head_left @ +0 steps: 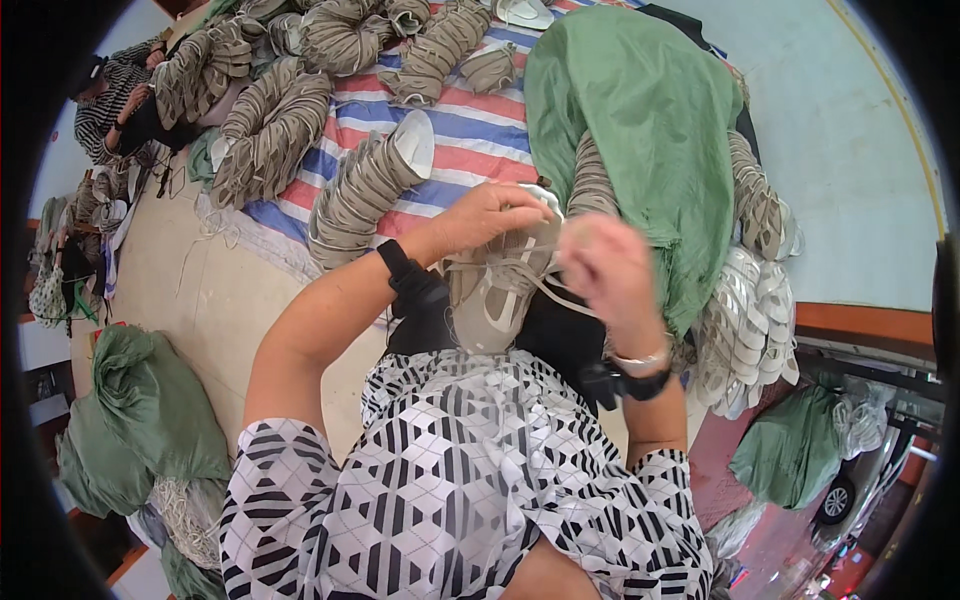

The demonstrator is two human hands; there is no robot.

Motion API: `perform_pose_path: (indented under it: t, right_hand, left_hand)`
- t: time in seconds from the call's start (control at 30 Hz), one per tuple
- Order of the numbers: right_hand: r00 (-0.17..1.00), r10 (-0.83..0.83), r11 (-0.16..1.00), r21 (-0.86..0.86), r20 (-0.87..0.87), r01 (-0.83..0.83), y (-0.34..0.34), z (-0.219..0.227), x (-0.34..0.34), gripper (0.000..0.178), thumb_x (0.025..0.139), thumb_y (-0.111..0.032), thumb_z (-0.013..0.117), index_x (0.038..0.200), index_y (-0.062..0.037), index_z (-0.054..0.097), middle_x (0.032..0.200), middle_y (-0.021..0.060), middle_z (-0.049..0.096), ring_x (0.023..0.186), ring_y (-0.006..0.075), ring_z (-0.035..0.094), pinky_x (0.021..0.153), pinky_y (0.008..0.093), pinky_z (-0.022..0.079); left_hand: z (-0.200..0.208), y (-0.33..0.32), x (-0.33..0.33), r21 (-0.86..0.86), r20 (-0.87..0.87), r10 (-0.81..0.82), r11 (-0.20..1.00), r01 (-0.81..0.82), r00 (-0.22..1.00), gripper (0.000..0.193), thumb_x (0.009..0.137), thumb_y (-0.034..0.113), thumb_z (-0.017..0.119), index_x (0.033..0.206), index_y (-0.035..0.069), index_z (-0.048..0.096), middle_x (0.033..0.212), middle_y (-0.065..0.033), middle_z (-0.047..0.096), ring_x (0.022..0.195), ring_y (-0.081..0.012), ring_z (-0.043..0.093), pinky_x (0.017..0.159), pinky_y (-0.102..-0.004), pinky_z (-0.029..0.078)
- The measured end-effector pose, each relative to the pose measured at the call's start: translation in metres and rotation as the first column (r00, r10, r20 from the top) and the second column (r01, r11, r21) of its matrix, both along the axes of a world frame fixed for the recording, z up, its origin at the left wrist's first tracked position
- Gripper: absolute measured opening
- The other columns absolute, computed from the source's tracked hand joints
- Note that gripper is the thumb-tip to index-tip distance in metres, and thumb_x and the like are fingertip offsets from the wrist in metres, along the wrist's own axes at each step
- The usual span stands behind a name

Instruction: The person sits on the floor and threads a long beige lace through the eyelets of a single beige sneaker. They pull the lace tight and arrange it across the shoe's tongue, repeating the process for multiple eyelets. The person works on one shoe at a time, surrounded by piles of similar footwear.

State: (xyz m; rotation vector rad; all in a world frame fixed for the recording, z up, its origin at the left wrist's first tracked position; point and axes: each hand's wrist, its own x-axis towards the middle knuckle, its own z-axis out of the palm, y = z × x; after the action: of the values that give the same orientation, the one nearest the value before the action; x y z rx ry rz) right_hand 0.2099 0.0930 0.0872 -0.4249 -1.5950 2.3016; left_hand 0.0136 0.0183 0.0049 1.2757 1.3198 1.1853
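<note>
A beige shoe upper (484,312) lies across my lap, its toe toward me. Pale shoelace (514,271) crosses its eyelets, with a loose strand curving off to the right. My left hand (492,216) has its fingers bent over the far, ankle end of the upper, near the white lining. To the right of the laces, my right hand (608,268) is closed and smeared by motion. A taut strand of lace runs from the eyelets to its fingers. Both wrists wear black straps.
Nested stacks of beige uppers (362,198) lie on a striped tarp (470,130) ahead. A green sheet (630,120) covers more at the right, beside white uppers (748,325). A green sack (150,410) stands at the left. Another person (115,110) sits at the far left.
</note>
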Motion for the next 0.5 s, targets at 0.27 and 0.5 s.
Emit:
perform_pose_path:
  t: [0.27, 0.5]
  right_hand:
    - [0.958, -0.2, 0.959, 0.158, -0.207, 0.234, -0.004, 0.021, 0.009, 0.024, 0.097, -0.017, 0.051, 0.081, -0.0004, 0.06, 0.064, -0.0009, 0.052, 0.049, 0.0042, 0.04, 0.043, 0.0185, 0.03]
    - [0.7, -0.712, 0.69, -0.242, -0.053, 0.683, 0.14, -0.064, 0.199, 0.013, 0.094, -0.016, 0.052, 0.089, -0.0053, 0.056, 0.083, 0.0059, 0.056, 0.063, 0.0127, 0.049, 0.056, 0.0265, 0.042]
  left_hand:
    - [0.047, -0.003, 0.052, 0.163, 0.136, -0.272, 0.955, 0.25, 0.953, 0.03, 0.095, 0.03, 0.054, 0.097, 0.003, 0.067, 0.083, -0.0024, 0.065, 0.073, -0.0127, 0.061, 0.064, -0.027, 0.049]
    - [0.024, -0.045, -0.128, -0.2, 0.716, 0.572, 0.717, -0.668, 0.4, 0.017, 0.095, 0.018, 0.052, 0.101, 0.005, 0.059, 0.056, 0.0072, 0.03, 0.048, -0.0051, 0.028, 0.043, -0.0219, 0.023]
